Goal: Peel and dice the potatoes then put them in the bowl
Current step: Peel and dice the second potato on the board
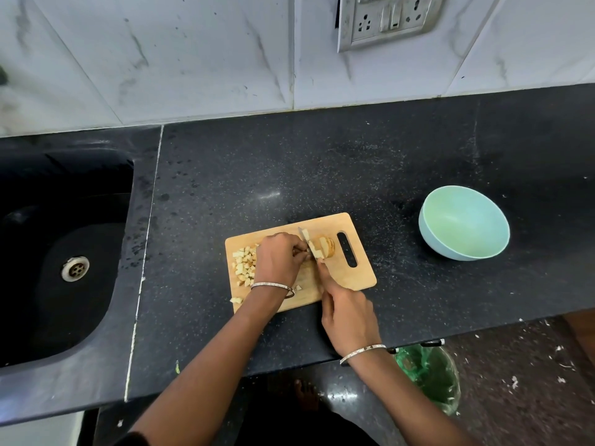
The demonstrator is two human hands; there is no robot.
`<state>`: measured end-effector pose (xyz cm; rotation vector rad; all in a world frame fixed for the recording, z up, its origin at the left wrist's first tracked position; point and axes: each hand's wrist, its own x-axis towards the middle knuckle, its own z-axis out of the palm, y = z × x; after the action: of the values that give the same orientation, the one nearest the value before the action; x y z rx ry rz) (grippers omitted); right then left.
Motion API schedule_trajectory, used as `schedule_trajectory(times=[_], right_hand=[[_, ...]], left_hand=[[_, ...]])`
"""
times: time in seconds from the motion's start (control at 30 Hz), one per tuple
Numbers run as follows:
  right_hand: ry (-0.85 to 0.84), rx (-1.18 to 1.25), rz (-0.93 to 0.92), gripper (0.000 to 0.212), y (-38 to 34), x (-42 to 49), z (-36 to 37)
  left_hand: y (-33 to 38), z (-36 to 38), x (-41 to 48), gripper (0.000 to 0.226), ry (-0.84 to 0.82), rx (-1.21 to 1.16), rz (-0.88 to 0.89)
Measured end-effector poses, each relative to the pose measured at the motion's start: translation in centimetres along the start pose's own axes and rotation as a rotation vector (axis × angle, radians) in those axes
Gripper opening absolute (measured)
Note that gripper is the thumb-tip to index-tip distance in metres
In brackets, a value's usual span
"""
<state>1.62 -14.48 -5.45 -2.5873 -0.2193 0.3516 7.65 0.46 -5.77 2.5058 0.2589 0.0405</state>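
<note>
Sink far left. Potato cubes piled on left end of cutting board. Left hand curled tight round knife handle, blade on potato slices. Right hand grips nothing, one straight finger touching slices. Bowl stands well right of board.

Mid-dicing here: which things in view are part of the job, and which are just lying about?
Job: left hand gripping knife; right hand, finger on potato slices; diced potato; cutting board; empty bowl.
Not in use: sink; wall socket; green-lined bin.
</note>
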Motion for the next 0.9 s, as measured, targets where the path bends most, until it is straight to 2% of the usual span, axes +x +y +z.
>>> schedule_trajectory(times=[0.1,0.3,0.43,0.57,0.67,0.9], right_hand=[[-0.023,-0.088,-0.011,0.068,-0.2,-0.4,0.1],[0.045,0.051,-0.109,0.065,1.0,-1.3,-0.2],[0.124,0.063,-0.104,0.065,1.9,-1.0,-1.3],[0.123,0.067,-0.088,0.063,2.8,-0.4,-1.5],[0.101,0.087,-0.073,0.058,3.1,-0.6,-0.9],[0.102,0.169,-0.081,0.054,3.6,-0.5,-0.9]], left_hand=[[-0.2,-0.1,0.0,0.004,0.015,0.02,-0.029],[-0.4,-0.3,-0.1,0.006,0.045,0.007,-0.03],[-0.4,-0.4,-0.1,0.014,0.06,0.006,-0.009],[0.3,-0.1,0.0,0.022,0.001,0.06,0.092],[0.4,0.3,0.0,0.029,-0.056,0.093,0.102],[0.3,0.1,0.2,0.016,-0.111,0.249,0.194]])
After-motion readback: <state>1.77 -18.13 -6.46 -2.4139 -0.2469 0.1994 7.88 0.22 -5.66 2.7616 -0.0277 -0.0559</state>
